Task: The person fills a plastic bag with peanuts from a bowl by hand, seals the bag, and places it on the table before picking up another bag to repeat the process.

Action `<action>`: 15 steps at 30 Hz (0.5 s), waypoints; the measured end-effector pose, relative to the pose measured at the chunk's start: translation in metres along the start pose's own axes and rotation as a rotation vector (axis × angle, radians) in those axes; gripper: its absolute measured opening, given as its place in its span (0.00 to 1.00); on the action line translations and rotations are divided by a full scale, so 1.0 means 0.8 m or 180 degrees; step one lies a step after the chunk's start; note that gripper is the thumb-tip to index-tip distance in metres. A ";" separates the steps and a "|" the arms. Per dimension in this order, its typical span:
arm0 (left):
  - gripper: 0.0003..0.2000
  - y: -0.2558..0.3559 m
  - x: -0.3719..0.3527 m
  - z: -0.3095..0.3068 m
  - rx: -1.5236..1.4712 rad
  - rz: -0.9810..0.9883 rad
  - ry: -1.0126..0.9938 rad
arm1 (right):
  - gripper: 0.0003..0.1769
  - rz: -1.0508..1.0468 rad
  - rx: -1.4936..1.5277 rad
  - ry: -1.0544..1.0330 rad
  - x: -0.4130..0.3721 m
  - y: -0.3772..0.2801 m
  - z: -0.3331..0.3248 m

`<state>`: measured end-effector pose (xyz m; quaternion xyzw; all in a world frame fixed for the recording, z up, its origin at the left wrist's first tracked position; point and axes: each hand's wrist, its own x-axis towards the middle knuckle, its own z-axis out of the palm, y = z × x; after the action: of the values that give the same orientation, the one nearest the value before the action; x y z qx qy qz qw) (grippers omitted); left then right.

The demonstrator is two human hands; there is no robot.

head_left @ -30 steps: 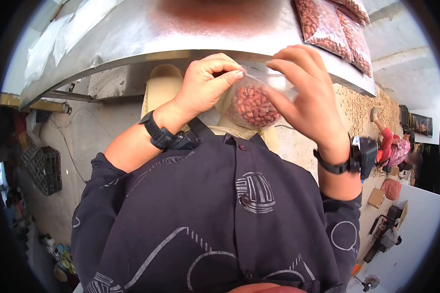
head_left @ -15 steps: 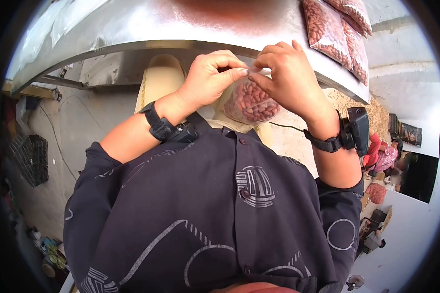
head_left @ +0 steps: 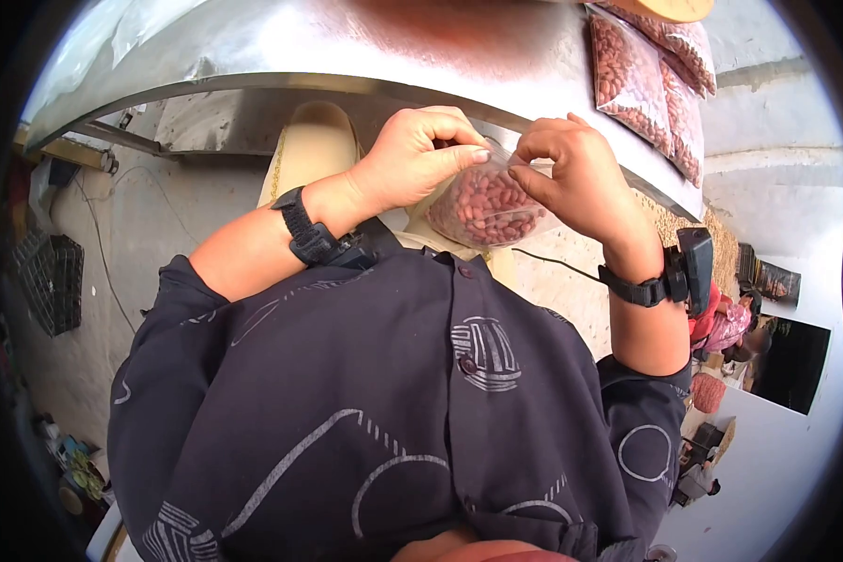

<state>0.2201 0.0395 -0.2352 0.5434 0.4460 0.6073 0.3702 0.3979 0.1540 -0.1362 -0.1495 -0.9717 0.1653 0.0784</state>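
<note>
A clear plastic bag of reddish peanuts (head_left: 487, 208) is at my lap, under the front edge of the metal table. My left hand (head_left: 423, 157) pinches the left side of the bag's upper edge between thumb and forefinger. On the other side, my right hand (head_left: 576, 176) has thumb and forefinger closed on the bag's right upper edge. Thin plastic stretches between the two hands, and the peanuts sit below it. Each wrist wears a black strap with a small device.
The metal table (head_left: 290, 56) runs across the top, with several filled peanut bags (head_left: 632, 80) at its right end. A black crate (head_left: 51, 281) stands on the floor at left. Another person (head_left: 726, 323) is far off at right. A dark cable (head_left: 557, 262) hangs near my right wrist.
My hands have moved apart, the right one further right and down, so the bag's upper edge is spread wider. A yellowish round object has appeared at the top right.
</note>
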 end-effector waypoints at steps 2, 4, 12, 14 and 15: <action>0.03 -0.002 -0.001 -0.001 -0.0028 -0.0108 0.0074 | 0.05 0.0098 -0.0038 -0.0030 -0.006 0.005 -0.003; 0.03 -0.002 -0.001 -0.001 -0.0095 -0.0187 0.0107 | 0.05 0.0195 -0.0061 -0.0023 -0.012 0.009 -0.004; 0.03 -0.003 0.000 -0.005 0.0055 -0.0291 0.0208 | 0.05 0.0314 -0.0372 0.0222 -0.039 0.020 -0.007; 0.03 -0.006 0.000 -0.006 0.0047 -0.0292 0.0234 | 0.04 0.0336 -0.0455 0.0293 -0.045 0.025 -0.007; 0.03 -0.006 0.000 -0.006 -0.0039 -0.0313 0.0242 | 0.04 0.0288 -0.0449 0.0329 -0.048 0.029 -0.007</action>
<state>0.2154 0.0403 -0.2396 0.4951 0.4822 0.6113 0.3857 0.4412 0.1645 -0.1431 -0.2066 -0.9678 0.0919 0.1102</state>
